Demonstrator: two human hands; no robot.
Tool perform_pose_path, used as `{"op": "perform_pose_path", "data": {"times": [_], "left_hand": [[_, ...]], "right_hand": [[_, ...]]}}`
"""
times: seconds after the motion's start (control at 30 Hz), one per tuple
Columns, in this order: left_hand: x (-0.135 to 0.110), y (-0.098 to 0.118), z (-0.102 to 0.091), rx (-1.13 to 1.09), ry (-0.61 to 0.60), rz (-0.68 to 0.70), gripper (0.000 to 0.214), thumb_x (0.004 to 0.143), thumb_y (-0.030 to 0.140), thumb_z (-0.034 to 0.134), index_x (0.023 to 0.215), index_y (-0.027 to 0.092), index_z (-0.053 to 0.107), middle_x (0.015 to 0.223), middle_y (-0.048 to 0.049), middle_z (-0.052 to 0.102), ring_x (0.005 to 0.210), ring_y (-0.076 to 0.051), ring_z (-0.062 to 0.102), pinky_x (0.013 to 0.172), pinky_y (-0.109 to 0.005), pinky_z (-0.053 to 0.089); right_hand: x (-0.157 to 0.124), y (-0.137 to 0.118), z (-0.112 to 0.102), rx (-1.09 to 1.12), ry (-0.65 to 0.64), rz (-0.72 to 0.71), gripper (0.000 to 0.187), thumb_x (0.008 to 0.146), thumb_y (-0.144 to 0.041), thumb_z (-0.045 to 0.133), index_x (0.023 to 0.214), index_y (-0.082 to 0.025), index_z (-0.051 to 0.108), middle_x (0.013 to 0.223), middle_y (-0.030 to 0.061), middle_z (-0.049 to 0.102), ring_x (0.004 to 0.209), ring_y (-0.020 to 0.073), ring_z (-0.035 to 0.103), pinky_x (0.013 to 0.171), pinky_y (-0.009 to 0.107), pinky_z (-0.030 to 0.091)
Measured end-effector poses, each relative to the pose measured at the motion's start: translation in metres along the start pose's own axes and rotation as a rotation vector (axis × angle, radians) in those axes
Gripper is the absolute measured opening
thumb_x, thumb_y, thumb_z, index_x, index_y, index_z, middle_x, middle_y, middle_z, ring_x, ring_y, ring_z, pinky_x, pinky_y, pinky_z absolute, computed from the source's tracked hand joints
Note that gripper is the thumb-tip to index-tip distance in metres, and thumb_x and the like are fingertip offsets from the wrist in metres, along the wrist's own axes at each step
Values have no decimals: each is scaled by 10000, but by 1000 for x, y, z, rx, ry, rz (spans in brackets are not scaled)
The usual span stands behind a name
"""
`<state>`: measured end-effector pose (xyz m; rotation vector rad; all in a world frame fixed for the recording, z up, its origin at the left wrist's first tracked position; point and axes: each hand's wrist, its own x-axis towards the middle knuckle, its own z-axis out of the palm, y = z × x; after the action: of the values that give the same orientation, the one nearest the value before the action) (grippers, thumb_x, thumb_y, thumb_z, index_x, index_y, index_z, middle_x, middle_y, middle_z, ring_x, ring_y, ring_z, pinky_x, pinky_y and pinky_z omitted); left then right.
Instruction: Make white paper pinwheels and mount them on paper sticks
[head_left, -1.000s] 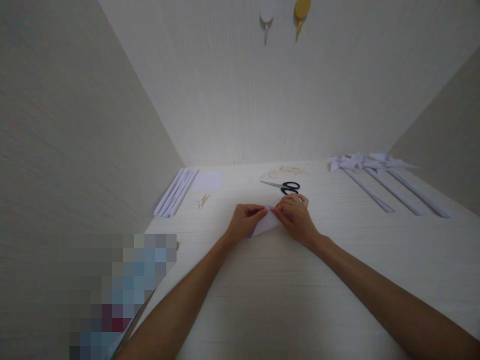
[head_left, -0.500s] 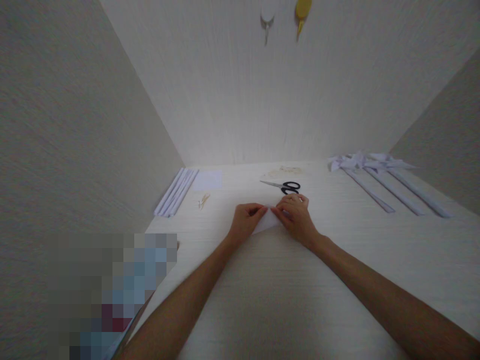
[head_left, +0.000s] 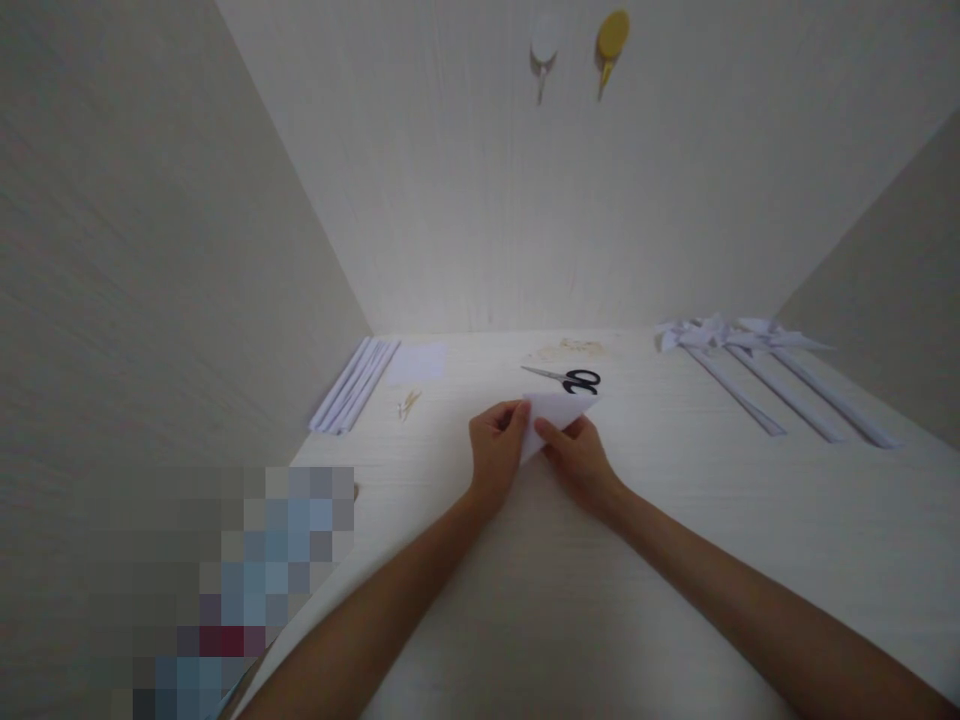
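Note:
A white sheet of paper folded into a triangle is held between my hands above the table. My left hand pinches its left corner with thumb and fingers. From the right, my right hand grips the lower edge, thumb on top and fingers partly hidden behind the paper. Just beyond the paper lie scissors with black handles, blades pointing left.
At the left lie several rolled white paper sticks, a flat white paper square and small cotton-swab-like sticks. Small tan scraps lie behind the scissors. Paper pinwheels on sticks rest at the right. Walls enclose the back and sides.
The folded paper has been lifted and turned, so its point now faces right. My right hand has shifted under its lower edge; my left hand has moved to its left corner.

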<state>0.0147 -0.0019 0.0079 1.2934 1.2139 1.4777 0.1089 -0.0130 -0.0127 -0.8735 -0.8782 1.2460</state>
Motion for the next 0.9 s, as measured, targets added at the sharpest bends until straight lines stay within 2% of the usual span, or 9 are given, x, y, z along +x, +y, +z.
{"op": "perform_pose_path", "data": {"times": [0.23, 0.57, 0.9], "left_hand": [[-8, 3, 5, -48, -10, -16, 159, 678, 276, 578, 651, 140, 657, 587, 0, 628, 533, -94, 522, 519, -198, 406], [-8, 7, 6, -77, 41, -42, 153, 673, 260, 579, 612, 131, 634, 518, 19, 575, 475, -73, 466, 477, -188, 378], [-2, 3, 4, -149, 95, -121, 180, 648, 301, 594, 635, 125, 632, 547, 10, 579, 481, -80, 473, 482, -204, 386]], "right_hand": [[-4, -1, 0, 75, 84, 95, 212, 570, -269, 709, 724, -145, 633, 701, 34, 665, 601, 141, 576, 547, 268, 439], [-3, -7, 3, 223, 114, 152, 185, 467, -196, 749, 618, -147, 653, 592, 13, 661, 571, 144, 595, 622, 305, 476], [1, -9, 2, 252, 14, 204, 208, 511, -292, 737, 590, -129, 635, 578, 33, 652, 599, 165, 606, 593, 303, 485]]}}
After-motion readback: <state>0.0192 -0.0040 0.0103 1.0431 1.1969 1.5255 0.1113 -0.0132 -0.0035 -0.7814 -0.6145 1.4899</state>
